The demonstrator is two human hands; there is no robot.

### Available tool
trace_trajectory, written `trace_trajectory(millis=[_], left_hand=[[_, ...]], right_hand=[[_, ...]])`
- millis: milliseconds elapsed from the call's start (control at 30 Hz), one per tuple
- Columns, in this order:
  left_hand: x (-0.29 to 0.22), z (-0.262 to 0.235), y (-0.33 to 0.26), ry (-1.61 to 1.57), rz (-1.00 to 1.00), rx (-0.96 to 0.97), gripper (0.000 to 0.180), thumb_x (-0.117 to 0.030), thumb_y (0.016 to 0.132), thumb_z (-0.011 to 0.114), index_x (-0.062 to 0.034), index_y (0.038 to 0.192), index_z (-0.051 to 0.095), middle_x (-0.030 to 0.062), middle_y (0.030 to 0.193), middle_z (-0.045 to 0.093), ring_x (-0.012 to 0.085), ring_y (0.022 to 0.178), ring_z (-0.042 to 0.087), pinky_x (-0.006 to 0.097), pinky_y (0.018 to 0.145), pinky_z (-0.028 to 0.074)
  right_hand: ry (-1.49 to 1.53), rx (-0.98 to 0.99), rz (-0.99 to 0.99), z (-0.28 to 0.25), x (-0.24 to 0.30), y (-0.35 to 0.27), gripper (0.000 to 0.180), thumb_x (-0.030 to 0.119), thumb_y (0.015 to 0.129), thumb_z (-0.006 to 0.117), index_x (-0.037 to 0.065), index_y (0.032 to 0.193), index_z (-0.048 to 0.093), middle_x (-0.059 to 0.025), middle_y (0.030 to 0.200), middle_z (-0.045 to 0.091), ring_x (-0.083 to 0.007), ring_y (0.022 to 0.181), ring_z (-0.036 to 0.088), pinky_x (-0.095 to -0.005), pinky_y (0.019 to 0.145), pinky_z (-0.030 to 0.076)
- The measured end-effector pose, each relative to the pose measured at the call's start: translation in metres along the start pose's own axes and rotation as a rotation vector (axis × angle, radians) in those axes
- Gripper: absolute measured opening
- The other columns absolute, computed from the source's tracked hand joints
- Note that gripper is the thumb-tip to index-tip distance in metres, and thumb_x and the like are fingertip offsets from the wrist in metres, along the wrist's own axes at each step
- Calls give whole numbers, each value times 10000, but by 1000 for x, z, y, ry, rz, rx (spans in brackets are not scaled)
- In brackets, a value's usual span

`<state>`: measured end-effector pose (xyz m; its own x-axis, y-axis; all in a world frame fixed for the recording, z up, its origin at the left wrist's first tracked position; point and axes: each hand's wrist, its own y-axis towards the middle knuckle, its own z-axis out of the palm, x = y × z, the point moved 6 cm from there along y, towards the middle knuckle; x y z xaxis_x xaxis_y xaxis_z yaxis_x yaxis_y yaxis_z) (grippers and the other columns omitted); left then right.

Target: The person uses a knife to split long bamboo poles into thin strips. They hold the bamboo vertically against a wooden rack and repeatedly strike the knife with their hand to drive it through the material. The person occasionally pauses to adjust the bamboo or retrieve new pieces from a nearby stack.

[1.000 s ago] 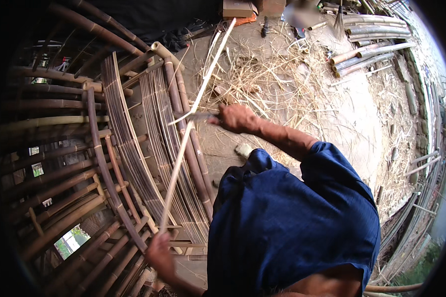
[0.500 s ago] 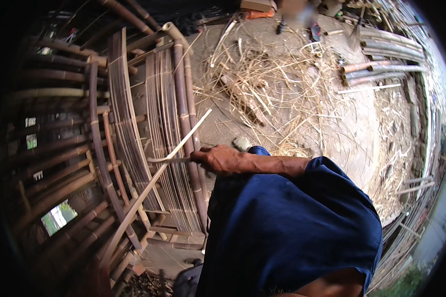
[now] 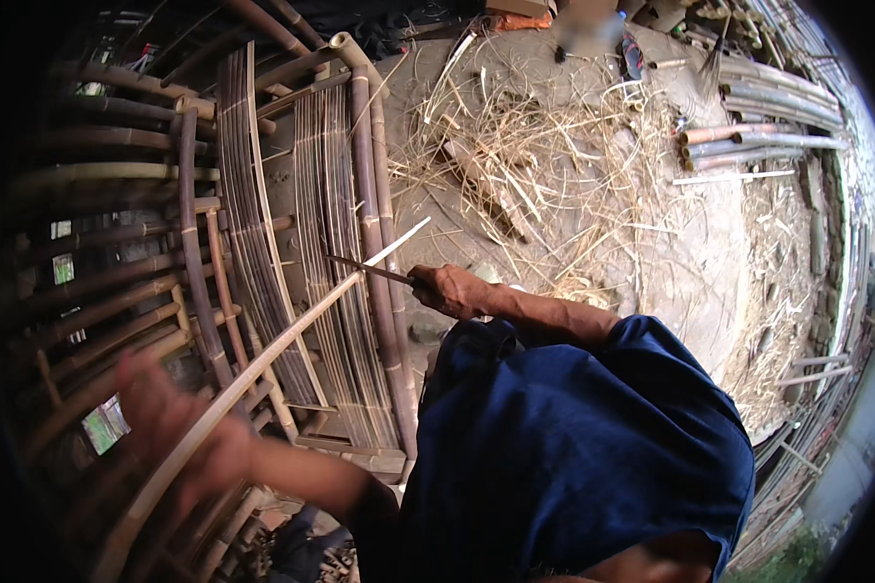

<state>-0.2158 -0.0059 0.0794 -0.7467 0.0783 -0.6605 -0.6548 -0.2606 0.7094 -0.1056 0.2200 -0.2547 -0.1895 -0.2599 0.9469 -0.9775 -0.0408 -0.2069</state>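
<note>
My right hand (image 3: pixel 453 291) is closed around the handle of a knife (image 3: pixel 374 267) with a long, narrow, dark blade. The blade crosses a long pale bamboo strip (image 3: pixel 297 330) close to the strip's far end. That strip slants from the lower left up toward the middle of the view and bends near its lower end. Smeared by motion, my left hand (image 3: pixel 195 428) is beside the lower half of the strip. Whether its fingers grip the strip does not show. Beneath the strip lie slatted bamboo panels (image 3: pixel 336 194) on a pole frame.
Bamboo poles and racks (image 3: pixel 117 253) fill the left side. Curled shavings (image 3: pixel 544 175) litter the floor ahead. Thick bamboo poles (image 3: pixel 748 141) lie at the far right. A shoe (image 3: pixel 633 58) of another person shows at the top edge.
My left hand and forearm have come into view at the lower left. My right hand with the knife has shifted right and slightly up. More of the strip's lower end shows.
</note>
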Motion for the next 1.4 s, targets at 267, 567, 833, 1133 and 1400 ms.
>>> trace_trajectory(millis=[267, 567, 833, 1133, 1400], left_hand=[[75, 68, -48, -218, -41, 313, 404, -341, 1020, 363, -143, 678, 286, 3, 647, 293, 120, 551, 279, 259, 523, 255], [100, 89, -54, -225, -19, 422, 401, -331, 1021, 372, -142, 675, 300, 4, 652, 319, 113, 554, 308, 246, 525, 291], [110, 84, -35, -454, -44, 342, 369, -346, 1002, 409, -136, 703, 354, -1, 694, 344, 111, 577, 328, 245, 526, 242], [107, 76, -56, -420, -19, 374, 351, -384, 1009, 405, -156, 741, 392, -22, 736, 342, 111, 623, 334, 243, 575, 270], [132, 87, -60, -302, -39, 338, 370, -389, 1008, 399, -188, 697, 405, -60, 699, 324, 89, 594, 308, 233, 566, 261]], right_hand=[[-16, -143, -60, -12, 23, 36, 342, 238, 894, 661, -16, 1096, 554, -233, 815, 647, -435, 741, 631, -471, 645, 492], [-281, -145, 83, 24, -24, 84, 183, 213, 883, 596, 39, 942, 586, -248, 712, 620, -441, 655, 619, -498, 575, 486], [-98, -427, -163, -39, 78, 83, 238, 151, 858, 654, 16, 1032, 563, -205, 754, 644, -362, 627, 653, -454, 551, 512], [-325, -190, 69, -9, 6, 88, 191, 214, 920, 548, 56, 1023, 517, -202, 769, 623, -406, 604, 622, -492, 469, 472], [-278, -204, 296, 15, -121, 125, 202, 214, 910, 521, 19, 941, 566, -241, 728, 639, -421, 686, 648, -521, 560, 489]])
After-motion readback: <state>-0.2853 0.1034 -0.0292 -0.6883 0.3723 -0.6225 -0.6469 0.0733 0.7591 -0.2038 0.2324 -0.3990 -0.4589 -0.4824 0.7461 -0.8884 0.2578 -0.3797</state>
